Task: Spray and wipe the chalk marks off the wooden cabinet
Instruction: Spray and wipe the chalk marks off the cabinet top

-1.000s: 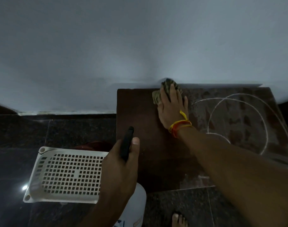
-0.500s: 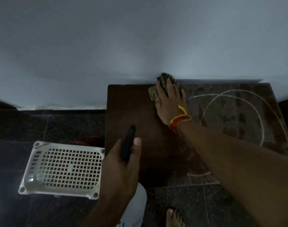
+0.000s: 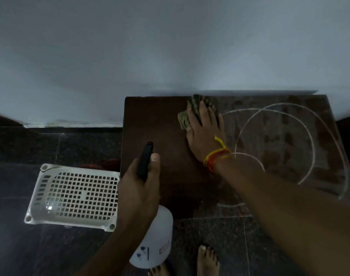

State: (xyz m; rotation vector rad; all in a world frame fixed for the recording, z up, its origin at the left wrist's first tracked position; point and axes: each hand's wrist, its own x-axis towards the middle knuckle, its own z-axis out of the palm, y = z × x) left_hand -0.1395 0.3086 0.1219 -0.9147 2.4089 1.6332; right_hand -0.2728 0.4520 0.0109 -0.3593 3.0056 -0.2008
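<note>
Grey wall [image 3: 170, 46] fills the top half, dark speckled tile floor [image 3: 220, 236] below. Wooden cabinet [image 3: 156, 126] sits flush against the wall, seen from above; its left part is clean dark wood, right part hazy/wet-looking w/ blotches. Chalk marks [image 3: 273, 116] on the right part: a few nested white arcs, running from near the back edge round to the front right corner; one short arc near the front edge. White perforated plastic basket [image 3: 74, 194] lies upside down on the floor, just left of the cabinet, touching or nearly touching its side, can't tell which. Something dark red on the floor between basket and cabinet, too dim to ID. Right arm reaches in from lower right, crossing the chalked area. Right hand [image 3: 205, 132] flat, fingers straight, pressing a greenish striped cloth [image 3: 190, 112] onto the cabinet top near the back edge, right at the boundary btwn clean and chalky zones; cloth bunches out past the fingertips and to the left. Yellow/orange thread band [image 3: 216, 156] on that wrist. Left hand [image 3: 138, 190] grips the spray bottle [image 3: 156, 242] by its black head, thumb up beside the nozzle, held over the cabinet's front left corner; white bottle body hangs below the hand. Bare toes [image 3: 207, 255] at the bottom edge.
</note>
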